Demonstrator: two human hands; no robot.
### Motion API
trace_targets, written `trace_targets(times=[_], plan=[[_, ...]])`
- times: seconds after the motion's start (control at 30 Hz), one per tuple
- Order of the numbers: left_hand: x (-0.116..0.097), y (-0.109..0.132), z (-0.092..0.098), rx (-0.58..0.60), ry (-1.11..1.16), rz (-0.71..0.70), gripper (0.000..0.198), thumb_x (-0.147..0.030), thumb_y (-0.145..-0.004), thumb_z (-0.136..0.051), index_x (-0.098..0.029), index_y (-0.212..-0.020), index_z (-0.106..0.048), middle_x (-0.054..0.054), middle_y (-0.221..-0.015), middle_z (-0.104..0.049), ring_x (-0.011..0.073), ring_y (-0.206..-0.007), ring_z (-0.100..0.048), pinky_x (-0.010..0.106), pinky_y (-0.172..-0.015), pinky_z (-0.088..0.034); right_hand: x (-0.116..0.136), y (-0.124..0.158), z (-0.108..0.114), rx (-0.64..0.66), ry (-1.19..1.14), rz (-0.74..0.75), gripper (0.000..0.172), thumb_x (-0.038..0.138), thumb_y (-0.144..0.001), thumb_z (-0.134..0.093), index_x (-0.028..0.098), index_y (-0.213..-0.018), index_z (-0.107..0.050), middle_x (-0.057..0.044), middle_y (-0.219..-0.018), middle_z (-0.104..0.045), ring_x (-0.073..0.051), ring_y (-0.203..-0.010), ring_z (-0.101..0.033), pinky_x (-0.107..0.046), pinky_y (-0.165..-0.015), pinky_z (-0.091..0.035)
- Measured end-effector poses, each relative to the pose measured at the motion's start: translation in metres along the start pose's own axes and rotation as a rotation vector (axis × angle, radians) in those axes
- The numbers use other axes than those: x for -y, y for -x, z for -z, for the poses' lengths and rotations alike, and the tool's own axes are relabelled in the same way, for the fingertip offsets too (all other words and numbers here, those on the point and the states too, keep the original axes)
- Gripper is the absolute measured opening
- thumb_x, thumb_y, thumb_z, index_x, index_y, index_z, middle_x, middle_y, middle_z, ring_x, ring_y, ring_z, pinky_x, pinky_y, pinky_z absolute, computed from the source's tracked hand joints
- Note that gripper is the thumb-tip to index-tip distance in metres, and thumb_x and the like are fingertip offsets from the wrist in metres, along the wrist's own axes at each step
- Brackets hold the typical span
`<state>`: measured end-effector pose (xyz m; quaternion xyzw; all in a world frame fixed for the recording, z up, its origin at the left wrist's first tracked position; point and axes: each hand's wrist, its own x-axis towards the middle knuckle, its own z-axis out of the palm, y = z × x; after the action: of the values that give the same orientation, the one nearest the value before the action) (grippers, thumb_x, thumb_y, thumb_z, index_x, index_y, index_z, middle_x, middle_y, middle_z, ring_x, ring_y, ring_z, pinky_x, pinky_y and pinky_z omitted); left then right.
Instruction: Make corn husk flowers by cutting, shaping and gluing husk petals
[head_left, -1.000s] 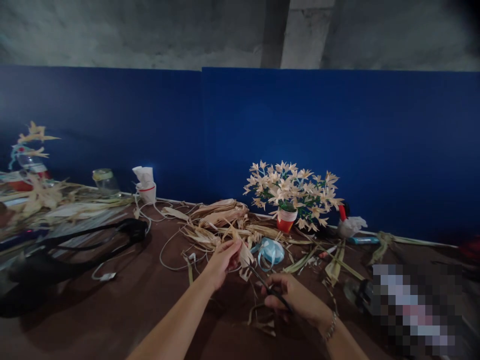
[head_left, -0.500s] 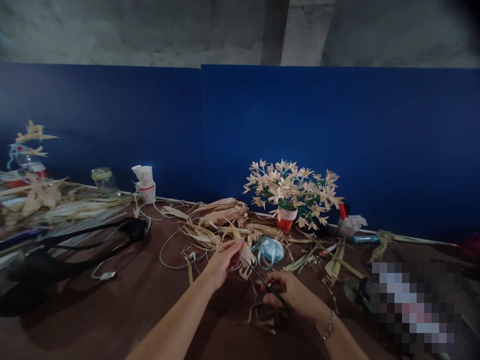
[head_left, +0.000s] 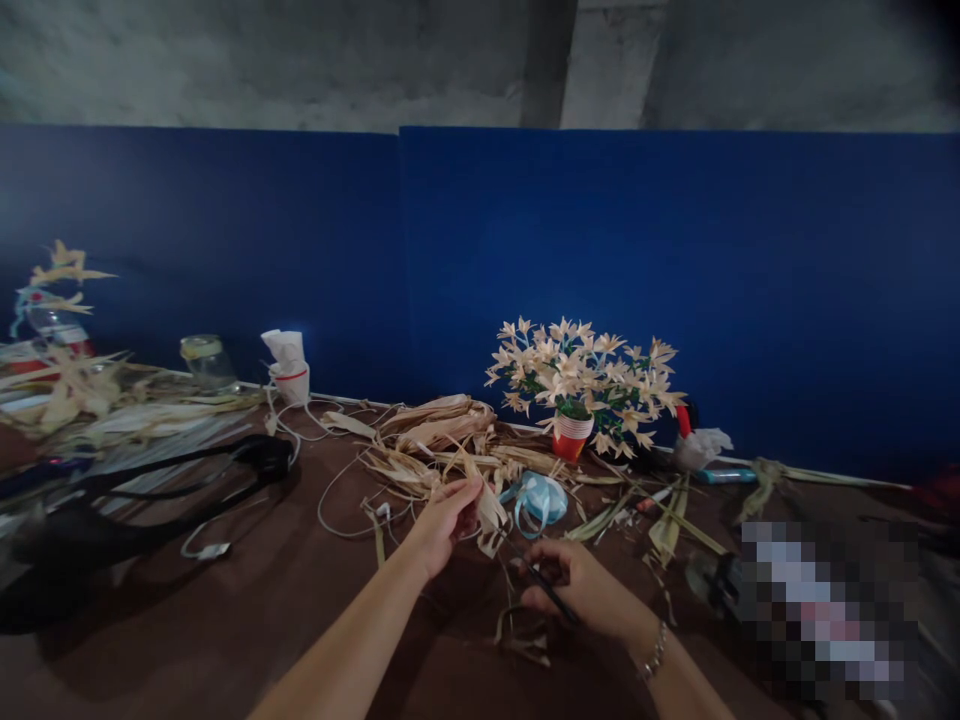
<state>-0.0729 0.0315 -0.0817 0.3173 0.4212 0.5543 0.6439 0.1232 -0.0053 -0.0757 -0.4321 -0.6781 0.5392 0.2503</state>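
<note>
Left hand [head_left: 444, 522] pinched a dried leaf strip [head_left: 489, 508]; right hand [head_left: 574, 588] gripped black scissors [head_left: 541, 582] just beside it.

The single camera sits on the person's head and looks forward and slightly down across a dark brown table [head_left: 225, 620]. It faces a deep blue panel wall [head_left: 675, 280] along the table's far side, with grey concrete [head_left: 300, 60] filling the top of the view. Both forearms come in from the bottom edge. Nearest the lens, low in the middle, are the left hand [head_left: 446, 520], pinching a pale dried leaf strip [head_left: 489, 512], and the right hand [head_left: 581, 590], closed round black scissors [head_left: 546, 590]. A red-and-white paper cup of cream paper flowers [head_left: 574, 385] stands farther off, by the wall. The wide lens takes in the table from side to side.
</note>
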Motion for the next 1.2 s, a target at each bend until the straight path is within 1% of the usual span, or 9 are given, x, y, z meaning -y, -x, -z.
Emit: trace_targets(times=[0.17, 0.3, 0.4, 0.47, 0.6, 0.7, 0.87, 1.0, 1.2], plan=[[0.0035, -0.0018, 0.0013, 0.053, -0.012, -0.006, 0.025, -0.036, -0.059, -0.070, -0.015, -0.070, -0.066, -0.002, -0.051, -0.056, 0.0052, -0.044, -0.044, 0.016, -0.045, -0.030, -0.0010, -0.0003, -0.0005, 0.010, 0.018, -0.003, 0.029, 0.032, -0.058, -0.069, 0.013, -0.079, -0.060, 0.005, -0.057, -0.045, -0.006, -0.051, -0.033, -0.015, -0.045, -0.027], [0.0028, -0.0013, 0.0008, 0.042, -0.051, -0.008, 0.026, -0.038, -0.058, -0.070, -0.015, -0.070, -0.066, -0.002, -0.051, -0.057, 0.0062, -0.044, -0.045, 0.017, -0.044, -0.030, 0.0012, 0.0001, -0.0003, -0.002, 0.040, 0.009, 0.030, 0.034, -0.057, -0.069, 0.014, -0.079, -0.061, 0.005, -0.057, -0.046, -0.007, -0.053, -0.035, -0.016, -0.046, -0.028], [0.0013, -0.0002, -0.0006, 0.060, -0.071, -0.023, 0.028, -0.040, -0.059, -0.069, -0.015, -0.070, -0.066, -0.002, -0.052, -0.057, 0.0060, -0.044, -0.044, 0.017, -0.044, -0.028, 0.0011, -0.0003, 0.0000, -0.009, 0.052, 0.018, 0.028, 0.032, -0.057, -0.069, 0.014, -0.077, -0.061, 0.005, -0.057, -0.046, -0.007, -0.053, -0.035, -0.016, -0.046, -0.028], [0.0002, 0.0007, -0.0020, 0.076, -0.075, -0.037, 0.030, -0.041, -0.058, -0.069, -0.014, -0.070, -0.066, -0.003, -0.050, -0.055, 0.0052, -0.042, -0.041, 0.017, -0.043, -0.026, -0.0002, -0.0008, 0.0001, -0.017, 0.067, 0.034, 0.026, 0.031, -0.058, -0.068, 0.013, -0.077, -0.061, 0.004, -0.058, -0.048, -0.007, -0.054, -0.035, -0.016, -0.047, -0.029], [-0.0019, 0.0029, -0.0048, 0.061, -0.090, -0.071, 0.031, -0.041, -0.057, -0.070, -0.013, -0.068, -0.066, -0.005, -0.043, -0.046, 0.0028, -0.038, -0.032, 0.017, -0.040, -0.019, -0.0017, -0.0013, 0.0002, -0.045, 0.114, 0.044, 0.024, 0.028, -0.059, -0.066, 0.013, -0.077, -0.063, 0.005, -0.055, -0.047, -0.007, -0.051, -0.033, -0.017, -0.046, -0.027], [-0.0025, 0.0036, -0.0055, 0.064, -0.100, -0.094, 0.031, -0.042, -0.058, -0.069, -0.012, -0.069, -0.066, -0.005, -0.043, -0.044, 0.0028, -0.039, -0.030, 0.017, -0.040, -0.019, -0.0006, -0.0009, 0.0003, -0.056, 0.147, 0.034, 0.022, 0.027, -0.060, -0.065, 0.013, -0.077, -0.063, 0.005, -0.053, -0.046, -0.006, -0.049, -0.032, -0.017, -0.045, -0.026], [-0.0026, 0.0030, -0.0045, 0.045, -0.122, -0.106, 0.033, -0.042, -0.057, -0.070, -0.012, -0.072, -0.066, -0.005, -0.043, -0.043, 0.0034, -0.040, -0.030, 0.016, -0.039, -0.019, -0.0005, -0.0018, -0.0005, -0.081, 0.133, 0.050, 0.021, 0.026, -0.059, -0.064, 0.013, -0.076, -0.063, 0.003, -0.057, -0.052, -0.007, -0.052, -0.039, -0.017, -0.048, -0.030], [-0.0034, 0.0037, -0.0044, 0.028, -0.099, -0.125, 0.032, -0.041, -0.056, -0.071, -0.013, -0.071, -0.066, -0.006, -0.043, -0.038, 0.0034, -0.041, -0.029, 0.016, -0.039, -0.019, -0.0006, -0.0023, -0.0012, -0.093, 0.103, 0.062, 0.023, 0.028, -0.059, -0.065, 0.013, -0.077, -0.063, 0.001, -0.062, -0.057, -0.009, -0.054, -0.044, -0.018, -0.051, -0.035], [-0.0036, 0.0045, -0.0053, 0.010, -0.070, -0.150, 0.032, -0.038, -0.054, -0.072, -0.013, -0.073, -0.068, -0.006, -0.045, -0.040, 0.0027, -0.042, -0.031, 0.015, -0.039, -0.020, 0.0032, -0.0021, -0.0012, -0.109, 0.094, 0.061, 0.023, 0.028, -0.060, -0.065, 0.013, -0.077, -0.062, 0.001, -0.063, -0.058, -0.009, -0.055, -0.046, -0.018, -0.051, -0.036]])
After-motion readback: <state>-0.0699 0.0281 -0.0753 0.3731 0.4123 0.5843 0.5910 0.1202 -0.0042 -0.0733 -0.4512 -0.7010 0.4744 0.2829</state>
